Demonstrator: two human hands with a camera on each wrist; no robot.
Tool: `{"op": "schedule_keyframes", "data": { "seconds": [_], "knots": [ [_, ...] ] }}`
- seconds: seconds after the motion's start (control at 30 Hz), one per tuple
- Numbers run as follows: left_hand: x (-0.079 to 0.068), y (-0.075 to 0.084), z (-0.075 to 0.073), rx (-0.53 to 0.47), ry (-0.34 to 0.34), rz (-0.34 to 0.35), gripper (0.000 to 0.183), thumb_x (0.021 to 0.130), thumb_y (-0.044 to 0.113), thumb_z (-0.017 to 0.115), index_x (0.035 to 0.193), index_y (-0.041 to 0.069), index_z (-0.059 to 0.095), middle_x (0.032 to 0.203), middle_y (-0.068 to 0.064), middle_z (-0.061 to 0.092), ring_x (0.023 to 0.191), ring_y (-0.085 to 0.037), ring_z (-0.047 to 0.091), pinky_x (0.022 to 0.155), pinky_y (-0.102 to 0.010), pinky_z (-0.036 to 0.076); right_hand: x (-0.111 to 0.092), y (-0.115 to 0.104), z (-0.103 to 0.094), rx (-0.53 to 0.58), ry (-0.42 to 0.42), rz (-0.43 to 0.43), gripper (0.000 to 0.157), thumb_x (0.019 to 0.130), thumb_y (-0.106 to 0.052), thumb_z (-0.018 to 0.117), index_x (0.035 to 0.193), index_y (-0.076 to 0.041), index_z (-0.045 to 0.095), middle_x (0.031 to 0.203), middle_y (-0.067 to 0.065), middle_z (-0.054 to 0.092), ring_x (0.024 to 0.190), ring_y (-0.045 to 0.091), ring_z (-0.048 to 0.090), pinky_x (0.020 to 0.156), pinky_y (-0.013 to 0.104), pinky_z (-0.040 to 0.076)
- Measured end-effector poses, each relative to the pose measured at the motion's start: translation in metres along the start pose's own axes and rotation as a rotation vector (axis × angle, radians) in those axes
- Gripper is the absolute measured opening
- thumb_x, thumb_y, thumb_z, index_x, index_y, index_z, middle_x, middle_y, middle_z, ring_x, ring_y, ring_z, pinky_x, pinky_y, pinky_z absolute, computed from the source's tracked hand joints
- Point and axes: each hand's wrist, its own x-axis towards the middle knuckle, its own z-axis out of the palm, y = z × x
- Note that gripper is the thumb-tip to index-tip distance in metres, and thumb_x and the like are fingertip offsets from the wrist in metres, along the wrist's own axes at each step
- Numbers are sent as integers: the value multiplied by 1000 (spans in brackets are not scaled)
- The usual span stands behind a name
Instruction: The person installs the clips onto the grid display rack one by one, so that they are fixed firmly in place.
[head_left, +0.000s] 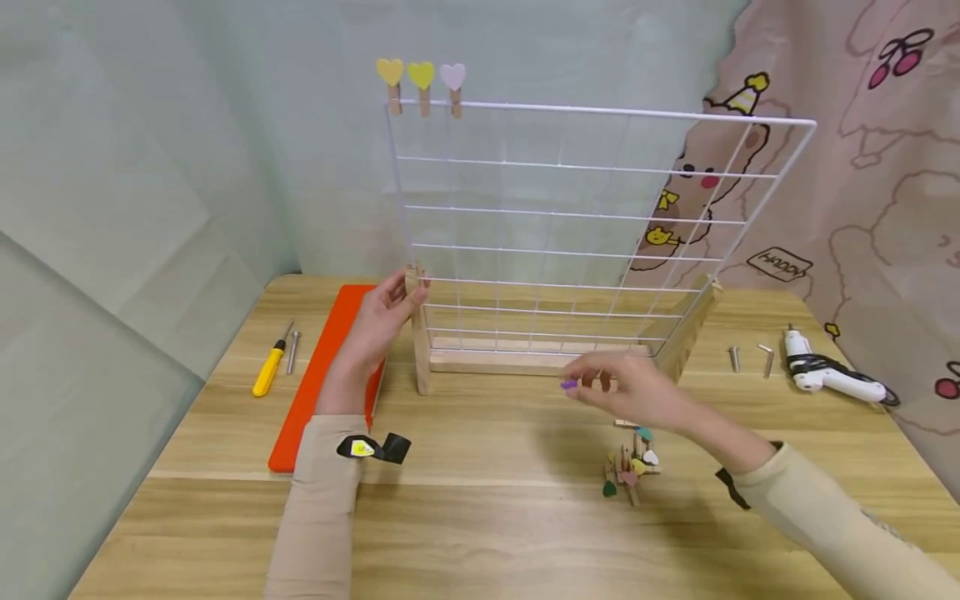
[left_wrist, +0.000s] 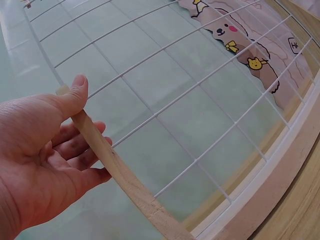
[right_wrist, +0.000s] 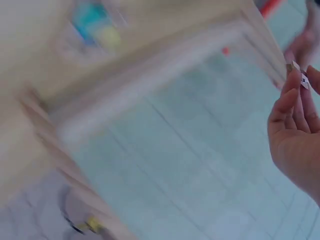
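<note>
A white wire grid panel (head_left: 558, 167) leans upright in a wooden stand (head_left: 487, 362). My left hand (head_left: 381, 322) grips the top of the stand's left post (left_wrist: 115, 165), thumb on one side and fingers round the other. Between thumb and fingertips, my right hand (head_left: 630, 387) pinches a small clothespin with a purple heart (head_left: 569, 384), in front of the grid's lower edge; the hand hides most of the pin. Three heart clothespins, orange (head_left: 390, 73), yellow (head_left: 422, 77) and pale pink (head_left: 453, 78), clip to the top wire at its left end.
A pile of heart clothespins (head_left: 630, 468) lies below my right hand. To the left are a red flat case (head_left: 318, 392), a yellow screwdriver (head_left: 270, 367) and a bolt (head_left: 293, 352). At right lie another bolt (head_left: 734, 359), a hex key (head_left: 767, 362) and a white corded tool (head_left: 836, 375).
</note>
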Motion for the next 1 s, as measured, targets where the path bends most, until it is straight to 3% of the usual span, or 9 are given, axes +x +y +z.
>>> {"op": "schedule_keyframes", "data": {
  "seconds": [0.13,0.23,0.43,0.5,0.57,0.67,0.83,1.0],
  "knots": [
    [1,1,0,1,-4,11,54,81,33,57,130,18,39,132,-4,42,119,-11,38,99,-33,31,39,-15,-44,24,64,-21,23,83,-26,58,104,-17,61,83,-11,63,73,4,57,62,21,48],
    [2,3,1,-6,-9,23,53,81,33,57,130,18,41,132,-6,42,120,-12,38,100,-34,30,66,-34,-78,79,114,-73,23,83,-18,57,105,-11,60,84,-5,65,75,7,61,67,22,50],
    [2,7,2,-9,-8,18,50,82,31,56,129,19,42,131,-4,42,120,-12,38,100,-35,30,109,-88,-133,228,225,-106,25,83,-10,56,107,-4,58,91,5,64,84,15,60,78,22,47],
    [1,8,2,-5,-4,18,50,83,30,56,129,19,42,130,-3,43,119,-11,38,100,-34,30,124,-103,-145,221,283,-114,25,83,-12,56,106,-3,59,91,7,63,84,16,59,79,21,46],
    [0,8,2,0,-5,16,51,83,30,56,130,19,41,131,-5,42,120,-12,38,101,-35,29,138,-113,-156,181,324,-95,25,83,-15,56,105,-4,59,92,6,62,84,16,57,79,20,44],
    [-2,7,4,2,-9,13,53,82,31,57,131,19,39,132,-5,42,120,-12,38,101,-34,29,158,-118,-167,182,346,2,27,82,-21,57,106,-9,59,95,5,60,84,15,53,76,19,41],
    [-4,5,5,4,-12,10,56,81,34,57,132,19,38,131,-4,42,119,-11,38,100,-34,30,181,-113,-173,330,336,160,27,80,-26,60,103,-13,59,94,2,59,82,15,49,71,23,36],
    [-6,2,8,-14,-16,18,55,80,33,58,130,20,40,131,-5,43,119,-11,39,100,-33,30,187,-108,-170,540,316,96,21,81,-20,60,97,-6,60,88,7,57,66,18,44,54,24,32]
  ]
}}
